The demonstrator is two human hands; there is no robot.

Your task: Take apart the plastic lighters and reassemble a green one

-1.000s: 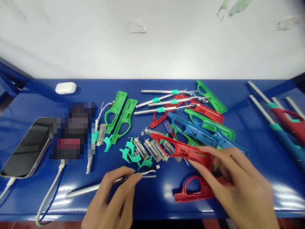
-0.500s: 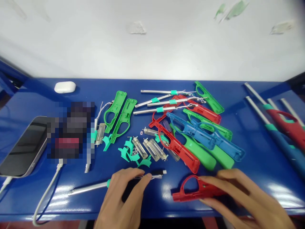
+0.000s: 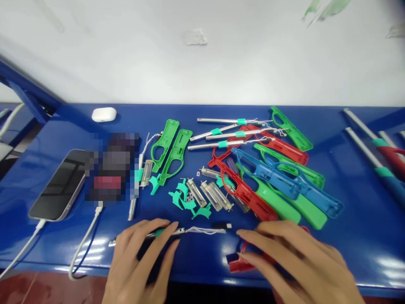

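My left hand (image 3: 142, 257) is over a metal lighter tube (image 3: 181, 231), fingers apart; its fingertips are near the teal collar, and whether they touch it I cannot tell. White wires run from the tube's right end toward a black igniter piece (image 3: 221, 226) with a pale tip. My right hand (image 3: 297, 257) arches over a red lighter handle shell (image 3: 242, 265), its thumb and forefinger spread apart. The hand hides most of that shell. Behind both hands lie clear fuel tanks (image 3: 196, 193) and small teal plastic parts (image 3: 201, 211).
Green handle shells (image 3: 175, 158) lie left of centre, blue shells (image 3: 268, 173) and a red shell (image 3: 249, 194) to the right. More metal tubes (image 3: 221, 120) rest farther back. Phones (image 3: 60, 185) with cables and a white case (image 3: 104, 114) are at left. Lighters (image 3: 367, 152) lie far right.
My left hand has shifted left along the tube, exposing the wires. My right hand has opened over the red shell and moved left, covering more of it. The view has turned slightly left.
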